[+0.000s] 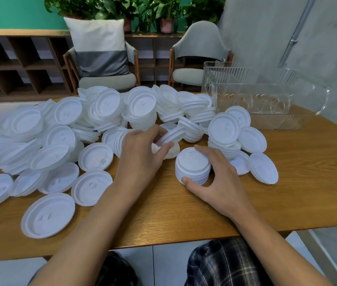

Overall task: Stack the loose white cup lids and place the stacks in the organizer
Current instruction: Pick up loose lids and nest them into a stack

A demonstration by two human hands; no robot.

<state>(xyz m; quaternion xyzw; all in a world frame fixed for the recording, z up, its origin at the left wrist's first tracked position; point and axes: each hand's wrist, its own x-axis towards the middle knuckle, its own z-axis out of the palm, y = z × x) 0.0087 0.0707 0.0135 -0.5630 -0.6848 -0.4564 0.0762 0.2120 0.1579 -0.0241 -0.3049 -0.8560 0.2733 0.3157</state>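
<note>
**Two hands busy in a big heap of lids**

The heap of loose white lids [81,124] runs off the left edge, so its end cannot be seen. The left hand [143,149] hides some lids under it. It is hard to count the lids that hand holds. The clear organizer [266,96] is see-through, so its walls are hard to make out, and nothing white shows inside it.

The lids cover the left and far part of the wooden table [287,193]. The organizer stands at the far right of the table. A leaning stack [223,141] and a few flat lids lie between it and the hands. Past the table stand a chair with a white and gray pillow [99,46], a second chair [200,50], a low wooden shelf [19,65] and green plants [134,7].

The left hand reaches into the middle of the heap. Its fingers and thumb curl round a small tilted bunch of lids [170,136] and grip it. The right hand [221,178] is just beside it, nearer and to the right. It grips a neat short stack [192,170] standing on the table, thumb on the near side, fingers round the far side.
</note>
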